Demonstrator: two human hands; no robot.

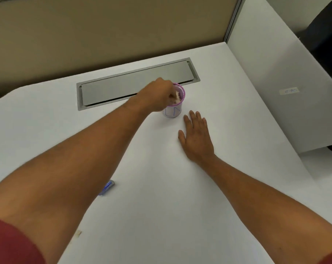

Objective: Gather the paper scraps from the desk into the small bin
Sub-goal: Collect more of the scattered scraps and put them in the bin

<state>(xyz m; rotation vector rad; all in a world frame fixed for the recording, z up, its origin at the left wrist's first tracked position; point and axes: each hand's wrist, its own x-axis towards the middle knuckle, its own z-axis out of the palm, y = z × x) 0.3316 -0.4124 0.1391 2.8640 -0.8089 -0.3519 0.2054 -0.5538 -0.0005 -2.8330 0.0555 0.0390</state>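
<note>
A small bin point(175, 109) with a purple rim and a white label with blue writing stands on the white desk point(161, 187), just in front of a grey cable hatch. Pale paper scraps point(178, 97) show inside its mouth. My left hand point(157, 94) hovers over the bin's left rim, fingers bunched downward on a scrap at the opening. My right hand point(196, 138) lies flat on the desk just right of and nearer than the bin, fingers spread, holding nothing. A tiny tan scrap point(78, 233) lies near the desk's front left, beside my left arm.
A grey hatch lid point(136, 82) is set into the desk behind the bin. A small blue and clear object point(107, 187) lies under my left forearm. A tan partition point(104, 35) closes the back, a grey panel point(275, 82) the right side.
</note>
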